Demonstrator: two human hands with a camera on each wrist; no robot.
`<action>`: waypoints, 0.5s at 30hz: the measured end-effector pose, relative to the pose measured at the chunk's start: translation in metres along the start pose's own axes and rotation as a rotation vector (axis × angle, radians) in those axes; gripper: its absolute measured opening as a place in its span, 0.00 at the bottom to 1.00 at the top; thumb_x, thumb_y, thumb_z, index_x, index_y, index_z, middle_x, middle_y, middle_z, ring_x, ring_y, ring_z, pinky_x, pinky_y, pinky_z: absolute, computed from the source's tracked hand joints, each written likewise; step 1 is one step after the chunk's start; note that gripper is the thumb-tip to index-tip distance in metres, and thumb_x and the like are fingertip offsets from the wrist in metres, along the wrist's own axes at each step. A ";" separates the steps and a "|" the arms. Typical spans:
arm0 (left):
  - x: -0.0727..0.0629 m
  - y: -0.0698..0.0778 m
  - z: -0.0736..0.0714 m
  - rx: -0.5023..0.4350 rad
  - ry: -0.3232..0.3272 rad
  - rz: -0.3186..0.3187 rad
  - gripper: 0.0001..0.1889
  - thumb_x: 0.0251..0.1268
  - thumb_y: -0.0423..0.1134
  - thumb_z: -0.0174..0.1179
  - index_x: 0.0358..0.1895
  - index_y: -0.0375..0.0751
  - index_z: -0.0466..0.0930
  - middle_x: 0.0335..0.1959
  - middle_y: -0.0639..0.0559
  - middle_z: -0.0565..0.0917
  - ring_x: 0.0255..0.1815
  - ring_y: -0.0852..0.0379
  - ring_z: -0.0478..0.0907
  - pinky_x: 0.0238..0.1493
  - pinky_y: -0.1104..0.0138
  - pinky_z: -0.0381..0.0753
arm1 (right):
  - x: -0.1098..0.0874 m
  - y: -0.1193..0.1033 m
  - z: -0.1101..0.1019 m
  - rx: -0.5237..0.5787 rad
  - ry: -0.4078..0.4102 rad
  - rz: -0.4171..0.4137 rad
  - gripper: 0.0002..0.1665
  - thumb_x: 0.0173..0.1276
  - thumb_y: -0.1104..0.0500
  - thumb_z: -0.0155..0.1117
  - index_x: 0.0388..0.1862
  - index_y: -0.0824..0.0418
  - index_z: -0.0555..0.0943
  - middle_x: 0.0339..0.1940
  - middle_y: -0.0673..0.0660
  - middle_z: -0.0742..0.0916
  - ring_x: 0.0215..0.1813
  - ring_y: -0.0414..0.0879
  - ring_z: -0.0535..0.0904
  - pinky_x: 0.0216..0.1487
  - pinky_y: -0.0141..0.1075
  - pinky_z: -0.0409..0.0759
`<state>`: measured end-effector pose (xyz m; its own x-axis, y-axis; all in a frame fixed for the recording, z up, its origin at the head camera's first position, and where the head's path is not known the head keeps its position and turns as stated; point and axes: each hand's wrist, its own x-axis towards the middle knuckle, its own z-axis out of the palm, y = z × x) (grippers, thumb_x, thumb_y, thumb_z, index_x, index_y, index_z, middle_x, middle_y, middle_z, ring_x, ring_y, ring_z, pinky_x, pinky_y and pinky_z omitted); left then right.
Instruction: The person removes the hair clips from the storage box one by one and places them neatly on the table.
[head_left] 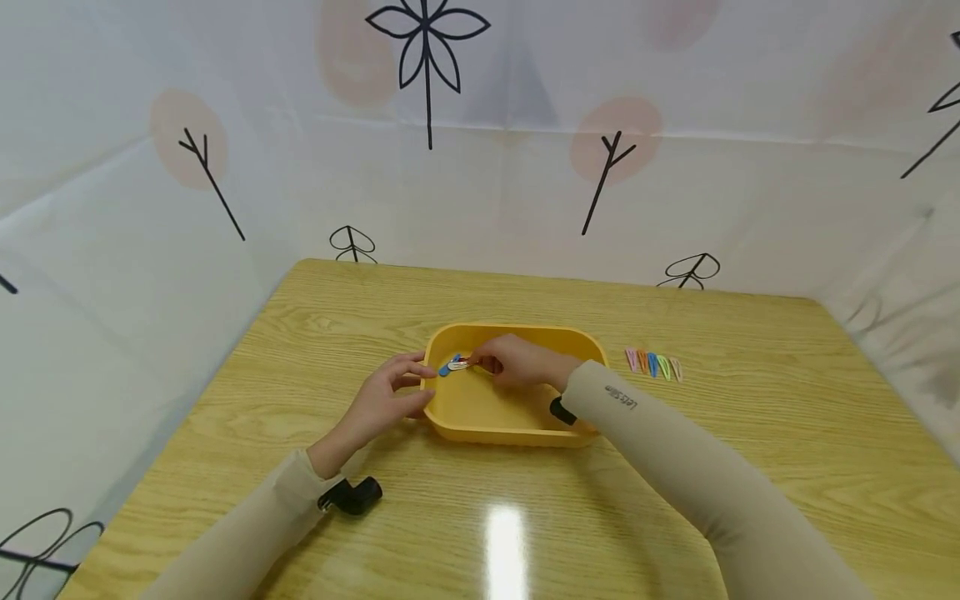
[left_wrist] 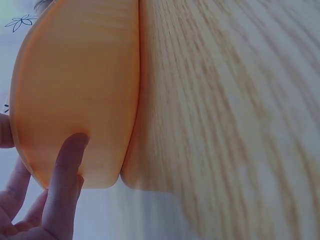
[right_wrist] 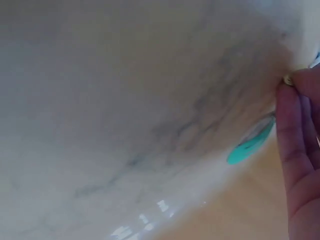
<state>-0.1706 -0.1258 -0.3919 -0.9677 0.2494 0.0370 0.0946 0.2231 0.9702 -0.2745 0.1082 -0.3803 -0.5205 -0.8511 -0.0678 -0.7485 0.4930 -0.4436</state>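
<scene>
A yellow plastic basin (head_left: 517,437) stands on the wooden table. My left hand (head_left: 382,396) holds its left rim, with fingers over the edge; the left wrist view shows a fingertip against the outer wall (left_wrist: 75,75). Inside the basin, my right hand (head_left: 517,362) pinches a small hair clip (right_wrist: 287,80), mostly hidden by the fingertips. Close to those fingertips lie a blue hair clip (head_left: 445,371) and a whitish one (head_left: 458,365). In the right wrist view a teal clip (right_wrist: 250,145) lies beside the fingers.
Right of the basin, several snap hair clips (head_left: 653,365) in pink, orange, blue, green and beige lie in a row on the table (head_left: 750,417). A patterned white cloth (head_left: 510,200) hangs behind the table. Black wrist cameras (head_left: 356,497) sit at both cuffs.
</scene>
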 end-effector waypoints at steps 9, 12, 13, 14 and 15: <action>0.003 -0.003 0.000 0.039 0.005 0.002 0.16 0.58 0.31 0.62 0.49 0.30 0.78 0.67 0.46 0.63 0.58 0.40 0.69 0.36 0.61 0.84 | -0.007 -0.004 -0.005 0.113 0.052 0.001 0.19 0.58 0.76 0.57 0.47 0.66 0.80 0.30 0.54 0.79 0.29 0.41 0.70 0.31 0.29 0.71; 0.003 -0.002 0.000 0.040 0.003 0.004 0.16 0.58 0.31 0.62 0.50 0.29 0.78 0.66 0.46 0.63 0.58 0.40 0.69 0.36 0.61 0.84 | -0.010 -0.007 -0.009 0.144 0.078 0.013 0.19 0.57 0.76 0.56 0.47 0.65 0.80 0.31 0.54 0.80 0.31 0.42 0.72 0.34 0.29 0.74; 0.003 -0.002 0.000 0.042 0.004 0.004 0.16 0.58 0.32 0.62 0.50 0.29 0.78 0.66 0.46 0.63 0.58 0.40 0.69 0.36 0.61 0.84 | -0.011 -0.009 -0.011 0.146 0.089 0.017 0.19 0.57 0.75 0.56 0.47 0.65 0.80 0.31 0.54 0.80 0.32 0.42 0.74 0.35 0.30 0.75; 0.003 -0.001 0.000 0.045 0.005 0.005 0.16 0.58 0.32 0.62 0.50 0.30 0.78 0.66 0.46 0.63 0.57 0.40 0.69 0.36 0.61 0.84 | -0.012 -0.011 -0.013 0.148 0.103 0.021 0.19 0.58 0.75 0.56 0.47 0.65 0.80 0.31 0.54 0.80 0.32 0.42 0.75 0.36 0.30 0.76; 0.003 -0.001 0.000 0.049 0.006 0.006 0.17 0.58 0.32 0.62 0.50 0.30 0.78 0.66 0.46 0.63 0.57 0.40 0.70 0.37 0.61 0.84 | -0.013 -0.012 -0.016 0.152 0.119 0.023 0.18 0.58 0.75 0.57 0.47 0.65 0.80 0.31 0.54 0.81 0.33 0.43 0.76 0.37 0.31 0.78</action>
<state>-0.1732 -0.1256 -0.3927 -0.9685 0.2449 0.0443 0.1116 0.2679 0.9570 -0.2648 0.1161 -0.3598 -0.5886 -0.8081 0.0226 -0.6696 0.4716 -0.5738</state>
